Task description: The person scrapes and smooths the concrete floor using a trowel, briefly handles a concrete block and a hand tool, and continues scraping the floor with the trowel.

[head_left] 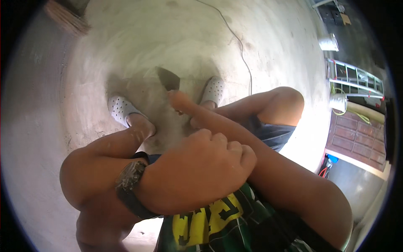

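My right hand (181,102) is closed round the handle of a putty knife (169,79). Its wide dark blade points away from me, low over the pale concrete floor (138,50), between my two light perforated clogs (121,110); whether the blade touches the floor I cannot tell. Much nearer to the camera, my left hand (197,172) has its fingers curled in, beside my right forearm. A dark watch (130,180) is on the left wrist. The palm side of that hand is hidden, so anything inside it cannot be seen.
A thin dark cable (239,40) runs across the floor ahead. Broom bristles (67,19) show at the far left, by the wall. Along the right side are a metal ladder (357,80), a white bucket (328,43), another bucket (338,102) and a brown panelled door (357,136).
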